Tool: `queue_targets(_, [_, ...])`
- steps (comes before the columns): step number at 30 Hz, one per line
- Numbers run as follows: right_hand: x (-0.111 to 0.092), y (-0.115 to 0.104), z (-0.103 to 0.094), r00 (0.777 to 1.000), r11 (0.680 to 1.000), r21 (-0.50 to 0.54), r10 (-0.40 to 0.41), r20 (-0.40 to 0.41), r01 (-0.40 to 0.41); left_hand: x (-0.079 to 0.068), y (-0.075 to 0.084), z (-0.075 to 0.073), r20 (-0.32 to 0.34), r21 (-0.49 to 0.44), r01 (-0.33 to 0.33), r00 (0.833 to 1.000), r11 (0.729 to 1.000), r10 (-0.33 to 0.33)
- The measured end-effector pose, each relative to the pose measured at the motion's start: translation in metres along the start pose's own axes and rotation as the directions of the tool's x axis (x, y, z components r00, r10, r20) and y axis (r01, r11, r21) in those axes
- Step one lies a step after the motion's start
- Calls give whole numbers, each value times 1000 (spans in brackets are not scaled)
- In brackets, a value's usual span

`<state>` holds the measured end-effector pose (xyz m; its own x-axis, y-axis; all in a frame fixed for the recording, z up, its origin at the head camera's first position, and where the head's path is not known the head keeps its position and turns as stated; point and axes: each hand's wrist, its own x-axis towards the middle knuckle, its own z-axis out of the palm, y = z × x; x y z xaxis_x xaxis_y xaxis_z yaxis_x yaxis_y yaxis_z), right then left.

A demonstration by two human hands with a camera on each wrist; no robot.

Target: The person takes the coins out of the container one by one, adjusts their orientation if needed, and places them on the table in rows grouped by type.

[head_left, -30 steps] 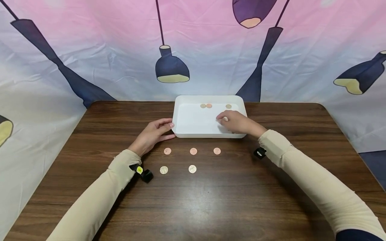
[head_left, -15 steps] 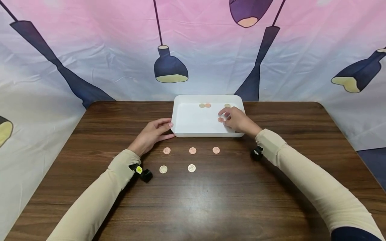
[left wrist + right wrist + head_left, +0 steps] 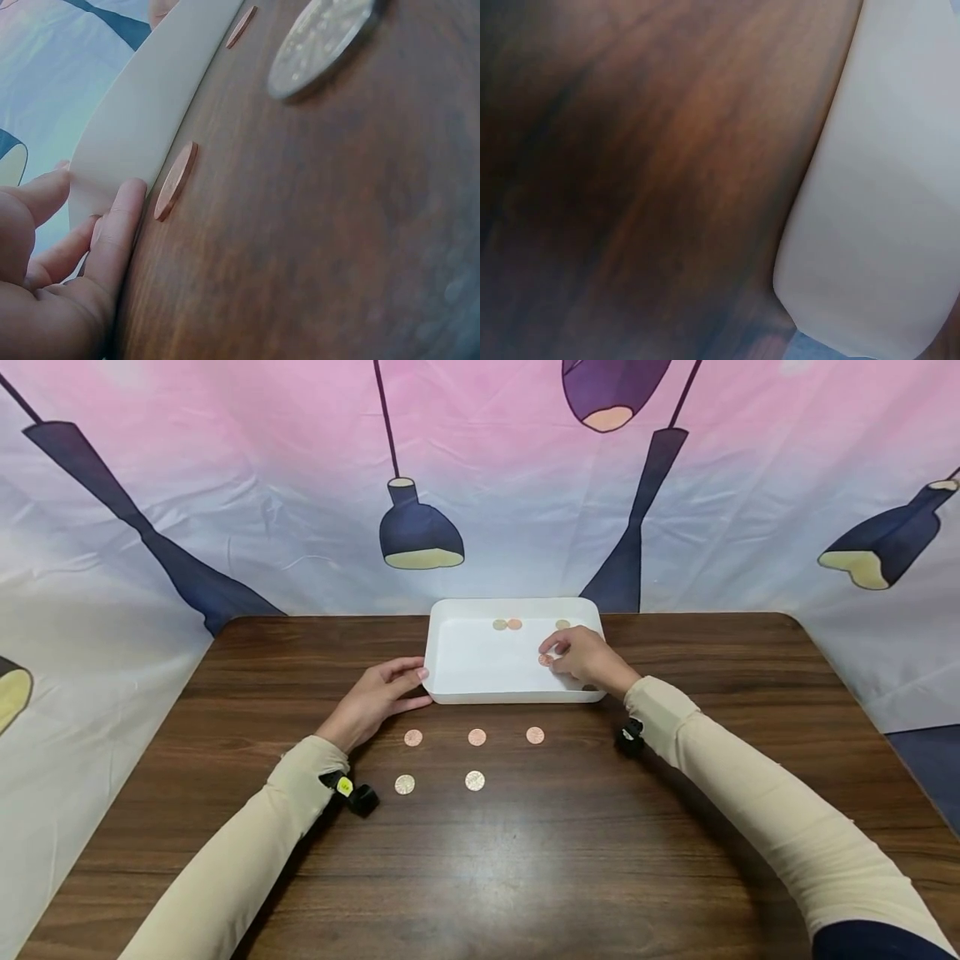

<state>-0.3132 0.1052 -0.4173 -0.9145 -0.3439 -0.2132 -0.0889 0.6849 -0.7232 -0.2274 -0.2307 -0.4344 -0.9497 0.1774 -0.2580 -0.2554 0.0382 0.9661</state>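
A white tray (image 3: 480,693) stands at the table's far edge. In the head view, my left hand (image 3: 375,697) rests against its left side with extended fingers; the left wrist view shows fingertips (image 3: 129,196) touching the outer wall. Inside the tray, my right hand (image 3: 588,656) has thumb and forefinger at the edges of a copper coin (image 3: 545,660), pinching it. Behind that hand lies a pale gold coin (image 3: 562,624). Farther left, another gold coin (image 3: 500,624) and a copper coin (image 3: 514,624) lie touching. The right wrist view shows the tray wall (image 3: 877,187), with the coin hidden.
On the wooden table (image 3: 480,860), in front of the tray, three copper coins lie in a row, the middle one (image 3: 477,737) beneath the tray's centre. Nearer are two gold coins, one (image 3: 405,784) left of the other (image 3: 475,781). A printed cloth (image 3: 300,485) hangs behind.
The right hand's fingers first covered the copper coin, then parted beside it, and have now closed in around it. The left hand stays at the tray's side. The head view shifts slightly.
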Motion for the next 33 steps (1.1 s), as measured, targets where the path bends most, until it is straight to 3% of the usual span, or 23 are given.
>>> queue_targets(6, [1,0,2,1000,1000,12,5,5,-5,0,0,-1,-3,-11,3,1000,1000,-3])
queue_targets(13, [2,3,4,995,995,-26,-98,6,99,-1,-2,-2,11,-14,-3,1000,1000,3])
queue_targets(19, [4,2,1,985,978,-121,-169,12,170,0,-2,-2,8,-29,-11,1000,1000,11])
queue_targets(28, [7,4,-2,980,970,-146,-181,84,192,-1,-2,-1,4,-28,-9,1000,1000,9])
queue_targets(33, [11,1,-5,963,947,-206,-215,164,247,0,-3,-1,4,-31,-19,1000,999,20])
